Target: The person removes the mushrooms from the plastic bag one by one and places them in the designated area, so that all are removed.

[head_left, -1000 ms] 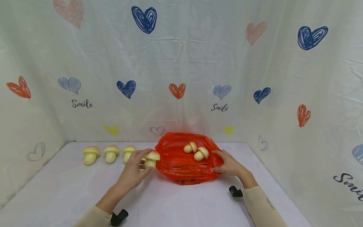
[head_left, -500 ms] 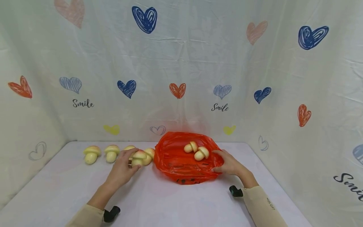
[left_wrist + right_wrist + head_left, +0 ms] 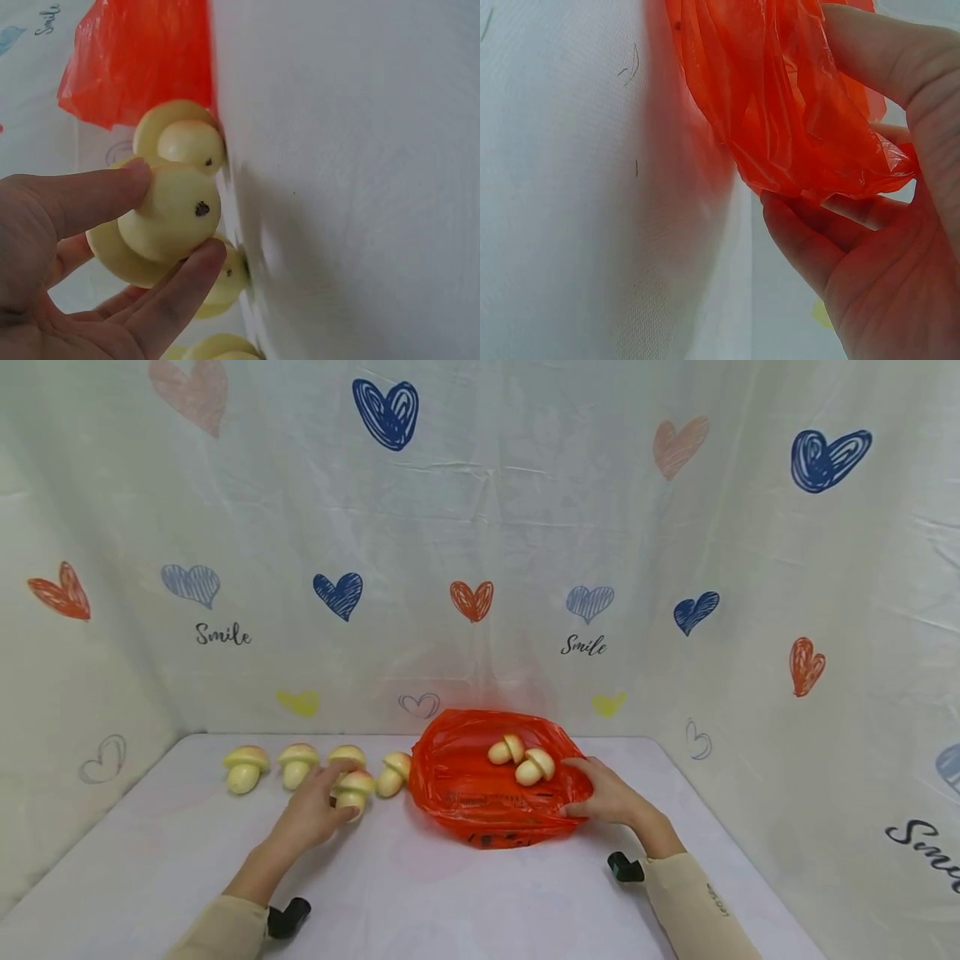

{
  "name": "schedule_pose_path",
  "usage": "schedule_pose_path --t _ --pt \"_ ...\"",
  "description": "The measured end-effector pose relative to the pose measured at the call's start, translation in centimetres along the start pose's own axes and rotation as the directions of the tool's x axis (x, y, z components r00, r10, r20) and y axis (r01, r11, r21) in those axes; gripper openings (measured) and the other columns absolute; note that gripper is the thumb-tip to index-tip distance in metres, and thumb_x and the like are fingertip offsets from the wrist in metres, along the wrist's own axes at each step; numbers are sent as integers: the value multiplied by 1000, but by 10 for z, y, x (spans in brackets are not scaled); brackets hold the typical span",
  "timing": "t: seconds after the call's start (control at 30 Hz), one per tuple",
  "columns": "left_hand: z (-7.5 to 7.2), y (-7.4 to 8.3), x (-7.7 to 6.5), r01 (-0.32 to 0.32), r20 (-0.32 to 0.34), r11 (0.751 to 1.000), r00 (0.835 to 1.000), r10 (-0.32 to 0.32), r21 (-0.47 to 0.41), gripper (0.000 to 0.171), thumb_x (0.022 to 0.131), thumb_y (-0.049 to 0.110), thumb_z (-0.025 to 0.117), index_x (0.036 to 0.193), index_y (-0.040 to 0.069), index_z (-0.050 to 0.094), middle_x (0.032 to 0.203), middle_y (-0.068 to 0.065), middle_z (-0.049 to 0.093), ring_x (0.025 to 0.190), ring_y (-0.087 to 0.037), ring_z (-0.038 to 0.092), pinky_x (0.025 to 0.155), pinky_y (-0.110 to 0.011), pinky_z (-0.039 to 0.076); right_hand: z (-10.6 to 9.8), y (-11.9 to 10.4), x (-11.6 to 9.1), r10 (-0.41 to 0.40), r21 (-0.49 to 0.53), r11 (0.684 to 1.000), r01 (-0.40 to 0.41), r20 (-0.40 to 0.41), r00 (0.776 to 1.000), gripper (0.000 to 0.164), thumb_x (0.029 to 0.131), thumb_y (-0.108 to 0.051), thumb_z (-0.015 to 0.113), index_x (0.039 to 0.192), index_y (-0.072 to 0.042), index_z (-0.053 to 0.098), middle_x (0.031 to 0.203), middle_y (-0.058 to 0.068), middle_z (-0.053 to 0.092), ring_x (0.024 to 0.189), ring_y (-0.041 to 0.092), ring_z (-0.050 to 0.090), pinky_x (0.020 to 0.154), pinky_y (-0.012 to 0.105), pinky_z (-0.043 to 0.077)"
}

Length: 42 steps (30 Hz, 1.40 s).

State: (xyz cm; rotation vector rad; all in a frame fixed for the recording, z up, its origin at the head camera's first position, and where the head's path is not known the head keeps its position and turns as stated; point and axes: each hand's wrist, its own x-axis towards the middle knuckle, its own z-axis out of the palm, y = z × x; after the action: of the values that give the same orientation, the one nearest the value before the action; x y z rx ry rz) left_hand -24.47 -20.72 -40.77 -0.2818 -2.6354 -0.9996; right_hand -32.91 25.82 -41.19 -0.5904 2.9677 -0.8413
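Red bag (image 3: pixel 472 821) holds two mushrooms (image 3: pixel 535 767), the left hand (image 3: pixel 306 808) one, the table (image 3: pixel 465 902) four.

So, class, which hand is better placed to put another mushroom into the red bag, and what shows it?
Probably the left hand: it grips a mushroom, close to the other mushrooms. The right hand holds the red bag at its right edge.

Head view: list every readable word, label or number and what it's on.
"Smile": heart-print curtain, left of centre.
"Smile": same curtain, right of centre.
"Smi…": curtain, far right, cut off by the picture's edge.
Red plastic bag: print too small to read.
Right sleeve: lettering too blurred to read.
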Motion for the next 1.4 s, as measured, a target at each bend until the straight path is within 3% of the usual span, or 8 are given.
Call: schedule_pose_path --t 0.13,0.47,0.73,1.07,1.4 --pt "0 -3 1 19 41 1000 999 -20 15 60 75 5 77 129 2 50 115 -24 48 82 -26 60 70 -38 52 0 0 0 -7 3 1000 7 0 1000 79 69 -39 83 137 -18 49 134 9 44 122 30 43 96 57 41" --pt "2 -7 1 23 64 998 998 -26 57 58 74 6 79 125 2 53 104 -21 49 77 -23 53 67 -37 46 -1 -1 0 -25 -1 1000 25 7 1000 79 70 -40 82 137 -17 48 136 10 43 123 31 43 96 58 40" --pt "2 -7 -1 16 66 996 998 -21 87 59 75 9 79 127 0 52 106 -21 52 86 -27 51 76 -46 45 -1 -2 0 -6 3 1000 6 14 1000 79 70 -40 82 138 -16 48 136 11 43 123 32 42 95 58 42" --pt "1 -9 1 12 80 995 997 -20 99 64 76 14 78 131 -1 49 109 -23 51 84 -25 53 74 -45 47 1 -1 1 3 3 1000 -3 15 1000 79 69 -40 82 137 -18 48 136 11 43 123 31 43 94 57 43" --pt "-2 -7 0 68 130 996 989 -76 64 69 78 16 78 136 0 44 116 -27 46 81 -22 58 69 -38 49 1 -2 0 31 22 999 -31 22 999 80 68 -40 83 137 -19 48 136 10 42 123 31 42 93 57 44"
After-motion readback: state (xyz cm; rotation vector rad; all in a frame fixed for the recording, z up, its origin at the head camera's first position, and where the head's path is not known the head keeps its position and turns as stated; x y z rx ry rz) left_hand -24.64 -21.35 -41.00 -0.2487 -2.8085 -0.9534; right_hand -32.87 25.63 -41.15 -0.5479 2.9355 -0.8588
